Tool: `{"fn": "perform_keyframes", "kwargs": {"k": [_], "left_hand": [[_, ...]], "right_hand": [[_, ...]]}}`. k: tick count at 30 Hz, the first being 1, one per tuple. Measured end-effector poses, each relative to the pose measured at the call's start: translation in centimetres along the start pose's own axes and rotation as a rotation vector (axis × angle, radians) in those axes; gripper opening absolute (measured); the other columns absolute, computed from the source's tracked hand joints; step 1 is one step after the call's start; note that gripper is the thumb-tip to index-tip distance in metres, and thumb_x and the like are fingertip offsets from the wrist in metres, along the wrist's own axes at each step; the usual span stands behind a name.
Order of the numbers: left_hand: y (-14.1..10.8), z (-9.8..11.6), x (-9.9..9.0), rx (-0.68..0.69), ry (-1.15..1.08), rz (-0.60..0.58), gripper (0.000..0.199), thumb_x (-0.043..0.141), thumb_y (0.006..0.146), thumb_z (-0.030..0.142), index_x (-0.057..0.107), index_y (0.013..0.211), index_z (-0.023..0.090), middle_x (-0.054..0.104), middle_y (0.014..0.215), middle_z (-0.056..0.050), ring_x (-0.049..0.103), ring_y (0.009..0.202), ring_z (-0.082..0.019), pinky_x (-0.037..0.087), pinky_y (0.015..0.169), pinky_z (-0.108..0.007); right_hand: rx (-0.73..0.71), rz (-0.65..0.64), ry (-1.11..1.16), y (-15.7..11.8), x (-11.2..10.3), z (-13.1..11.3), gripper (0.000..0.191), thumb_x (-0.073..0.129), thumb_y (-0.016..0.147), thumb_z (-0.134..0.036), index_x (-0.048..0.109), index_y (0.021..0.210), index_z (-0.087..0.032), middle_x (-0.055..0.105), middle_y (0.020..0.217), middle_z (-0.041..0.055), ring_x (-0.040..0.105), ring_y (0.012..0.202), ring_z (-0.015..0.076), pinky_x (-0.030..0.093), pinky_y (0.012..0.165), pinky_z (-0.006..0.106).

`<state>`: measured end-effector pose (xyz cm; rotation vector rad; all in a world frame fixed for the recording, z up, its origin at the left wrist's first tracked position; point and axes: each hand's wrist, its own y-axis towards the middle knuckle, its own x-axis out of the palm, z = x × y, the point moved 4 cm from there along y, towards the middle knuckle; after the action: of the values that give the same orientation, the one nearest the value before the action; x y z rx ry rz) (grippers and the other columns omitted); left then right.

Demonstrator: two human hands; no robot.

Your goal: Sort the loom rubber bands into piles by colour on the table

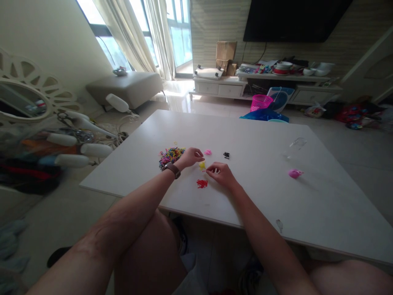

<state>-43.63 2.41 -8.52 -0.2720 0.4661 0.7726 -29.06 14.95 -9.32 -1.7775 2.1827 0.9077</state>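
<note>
Both hands are in over the white table [260, 141], and I have them near the middle of my head view. The left hand [192, 155], a dark-strapped wristwatch [172, 169] behind it, hangs just right of the mixed pile of coloured bands [170, 157]. Its fingers are bent, with a narrow gap at the tips; whether a band sits between them, I cannot tell from here. Over to the right hand [222, 175]: thumb and forefinger come close together beside the yellow bands [202, 165], the other fingers curled apart. Something tiny may be in that pinch, but it is too small for me to call.

Now the sorted colours! Yellow lies right between the two hands. The red bands [202, 184] are nearer the person, just below the right fingertips in my view. The pink bands [208, 152] lie beyond the yellow, and the black bands [226, 155] sit farther right, past the right hand. One loose yellow band [175, 143] rests just beyond the mixed pile. Well off to the right, I see a small pink-purple object [295, 173] near a clear plastic container [297, 144].
</note>
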Motion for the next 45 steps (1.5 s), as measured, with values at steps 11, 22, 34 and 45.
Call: {"fn": "perform_keyframes", "kwargs": {"k": [11,22,34,45], "left_hand": [[-0.5,0.2,-5.9,-0.087,0.004,0.255,0.017,0.066,0.077,0.027,0.071,0.083,0.012,0.075,0.083,-0.011,0.064,0.064,-0.014,0.045,0.055,-0.022],[-1.4,-2.6,-10.3,-0.216,0.042,0.451,0.022,0.071,0.064,0.020,0.072,0.084,0.013,0.070,0.072,-0.007,0.063,0.063,-0.015,0.044,0.055,-0.023],[-1.6,-4.4,-9.4,-0.320,0.327,0.300,0.014,0.075,0.058,0.015,0.077,0.072,0.016,0.071,0.067,-0.004,0.061,0.064,-0.016,0.040,0.054,-0.023],[-1.0,-5.4,-9.0,-0.382,0.456,0.284,0.017,0.075,0.062,0.023,0.077,0.078,0.017,0.069,0.067,-0.004,0.060,0.062,-0.016,0.039,0.055,-0.024]], "right_hand": [[0.022,-0.243,0.079,-0.4,0.8,-0.6,0.006,0.072,0.079,-0.022,0.078,0.079,-0.024,0.069,0.089,0.0030,0.061,0.083,0.0150,0.045,0.068,0.025],[-0.001,-0.255,0.081,-0.4,1.2,-0.4,0.009,0.076,0.076,-0.024,0.079,0.085,-0.023,0.067,0.093,0.0038,0.062,0.084,0.0152,0.047,0.068,0.025],[0.014,-0.133,0.032,-0.2,0.7,0.2,0.009,0.075,0.075,-0.024,0.076,0.084,-0.023,0.068,0.088,0.0015,0.062,0.080,0.0141,0.046,0.069,0.027],[0.008,-0.124,0.031,-0.1,0.8,0.2,0.008,0.074,0.074,-0.021,0.076,0.083,-0.023,0.068,0.088,0.0013,0.062,0.080,0.0136,0.046,0.070,0.026]]}}
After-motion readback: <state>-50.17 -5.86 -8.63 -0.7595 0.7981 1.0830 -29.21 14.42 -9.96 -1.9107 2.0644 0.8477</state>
